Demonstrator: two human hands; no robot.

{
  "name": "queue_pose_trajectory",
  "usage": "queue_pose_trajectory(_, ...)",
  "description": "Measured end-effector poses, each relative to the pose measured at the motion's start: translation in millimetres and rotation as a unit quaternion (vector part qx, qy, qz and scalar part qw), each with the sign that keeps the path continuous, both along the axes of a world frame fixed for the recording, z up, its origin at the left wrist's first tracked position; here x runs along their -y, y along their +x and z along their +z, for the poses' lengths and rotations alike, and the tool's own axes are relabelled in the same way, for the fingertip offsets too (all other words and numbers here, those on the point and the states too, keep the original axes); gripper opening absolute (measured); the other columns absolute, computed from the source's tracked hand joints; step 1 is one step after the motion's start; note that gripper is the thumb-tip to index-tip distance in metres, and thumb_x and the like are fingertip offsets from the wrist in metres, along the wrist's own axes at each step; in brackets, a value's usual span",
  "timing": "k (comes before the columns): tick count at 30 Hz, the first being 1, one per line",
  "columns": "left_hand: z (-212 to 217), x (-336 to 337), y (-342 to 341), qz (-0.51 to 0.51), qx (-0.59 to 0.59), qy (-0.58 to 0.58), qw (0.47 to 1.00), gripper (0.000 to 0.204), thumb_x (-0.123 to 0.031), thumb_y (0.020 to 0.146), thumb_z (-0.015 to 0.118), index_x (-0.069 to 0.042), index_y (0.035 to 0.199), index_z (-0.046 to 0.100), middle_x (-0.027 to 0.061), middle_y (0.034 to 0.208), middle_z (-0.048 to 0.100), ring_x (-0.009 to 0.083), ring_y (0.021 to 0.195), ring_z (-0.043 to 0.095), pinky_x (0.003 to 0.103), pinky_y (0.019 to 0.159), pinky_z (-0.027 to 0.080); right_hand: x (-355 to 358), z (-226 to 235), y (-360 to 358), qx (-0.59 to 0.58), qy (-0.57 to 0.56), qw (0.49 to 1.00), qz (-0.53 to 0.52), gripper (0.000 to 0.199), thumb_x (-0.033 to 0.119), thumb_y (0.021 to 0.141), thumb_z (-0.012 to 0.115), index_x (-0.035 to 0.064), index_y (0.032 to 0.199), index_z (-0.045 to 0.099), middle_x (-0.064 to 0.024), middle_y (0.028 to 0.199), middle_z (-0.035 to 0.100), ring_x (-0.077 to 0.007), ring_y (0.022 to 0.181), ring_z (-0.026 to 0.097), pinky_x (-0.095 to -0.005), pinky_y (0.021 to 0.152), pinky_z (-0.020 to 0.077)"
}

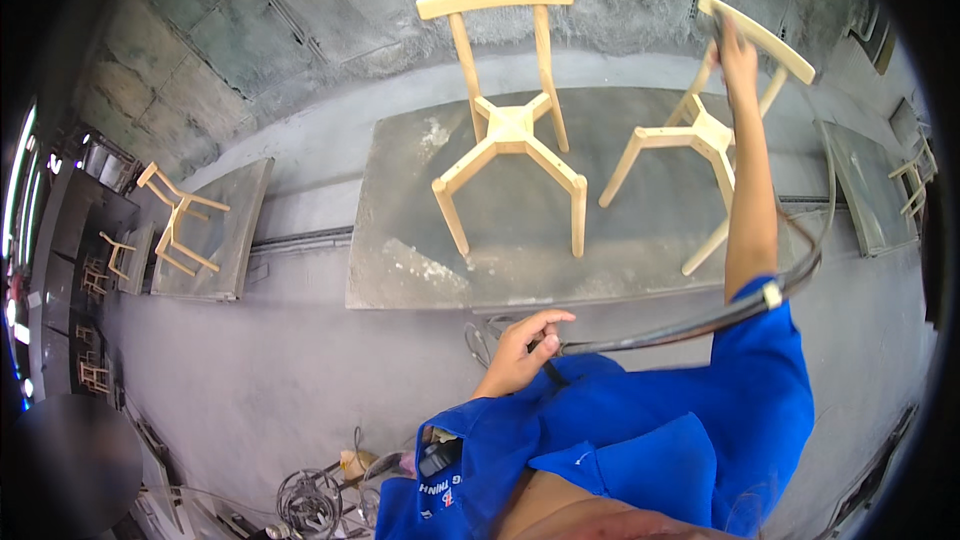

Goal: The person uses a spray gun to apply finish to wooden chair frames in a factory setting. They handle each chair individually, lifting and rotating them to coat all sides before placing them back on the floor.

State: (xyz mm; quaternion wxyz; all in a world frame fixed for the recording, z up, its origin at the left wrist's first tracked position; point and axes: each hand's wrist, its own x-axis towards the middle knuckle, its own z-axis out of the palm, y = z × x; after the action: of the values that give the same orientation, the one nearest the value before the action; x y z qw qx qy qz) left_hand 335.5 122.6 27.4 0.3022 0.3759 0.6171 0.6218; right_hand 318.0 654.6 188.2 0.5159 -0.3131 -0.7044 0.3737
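My right arm stretches up and away to a pale wooden chair (712,135) on the right. My right hand (737,60) closes round a dark tool (720,28) at the left end of the backrest; its kind is hard to make out, and I cannot tell whether it touches the wood. Close to my body, my left hand (522,352) curls round a dark hose (660,335), thumb and forefinger uppermost. From there the hose runs right, past a pale tie on my upper arm, and bends upward. My right arm hides part of the chair.
A second wooden chair (510,130) stands left on the same grey platform (420,210). Another chair (178,220) is on a platform at far left, with several more behind. Coiled cables (308,500) lie at lower left. A stained grey wall (330,0) rises behind.
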Motion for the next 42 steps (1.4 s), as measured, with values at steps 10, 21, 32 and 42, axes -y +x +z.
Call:
queue_pose_trajectory(10, -40.5, 52.2, 160.8, 0.197, -0.021, 0.028, 0.980, 0.057, -0.026, 0.067, 0.091, -0.008, 0.117, 0.070, 0.0003, 0.089, 0.063, 0.0137, 0.082, 0.059, 0.027, 0.078, 0.049, 195.9, 45.9, 22.8, 0.053, -0.024, 0.958, 0.281, 0.066, 0.069, 0.098, 0.041, 0.0101, 0.081, 0.065, -0.0018, 0.064, 0.058, -0.0119, 0.047, 0.045, -0.0271, 0.041, 0.0319)
queue_pose_trajectory(21, -101.4, 69.7, 264.8, 0.213, 0.026, -0.019, 0.976, 0.060, -0.029, 0.067, 0.092, -0.002, 0.116, 0.069, 0.0022, 0.090, 0.065, 0.0132, 0.084, 0.060, 0.027, 0.078, 0.047, 201.4, -226.4, 318.0, 0.247, -0.312, 0.877, 0.270, 0.072, 0.070, 0.099, 0.035, 0.0048, 0.094, 0.067, -0.0044, 0.070, 0.064, -0.0117, 0.059, 0.058, -0.0255, 0.048, 0.0399)
queue_pose_trajectory(32, -134.1, -218.2, 312.2, -0.187, 0.142, -0.098, 0.967, 0.054, -0.014, 0.075, 0.088, -0.008, 0.124, 0.066, -0.0045, 0.084, 0.062, 0.0066, 0.081, 0.058, 0.026, 0.080, 0.048, 73.9, -269.9, 624.0, 0.131, -0.493, 0.859, -0.030, 0.026, 0.033, 0.093, 0.068, 0.0101, 0.105, 0.065, -0.0040, 0.079, 0.068, -0.0124, 0.068, 0.066, -0.0234, 0.045, 0.0413)
queue_pose_trajectory(42, -175.6, -473.6, 454.6, -0.406, 0.193, -0.125, 0.885, 0.037, -0.034, 0.097, 0.068, -0.008, 0.122, 0.064, 0.0004, 0.081, 0.068, 0.0061, 0.068, 0.056, 0.024, 0.061, 0.045, -13.2, -277.7, 805.5, 0.039, -0.483, 0.854, -0.187, 0.031, 0.019, 0.093, 0.059, 0.0045, 0.121, 0.063, -0.0088, 0.097, 0.071, -0.0139, 0.067, 0.064, -0.0256, 0.040, 0.0453)
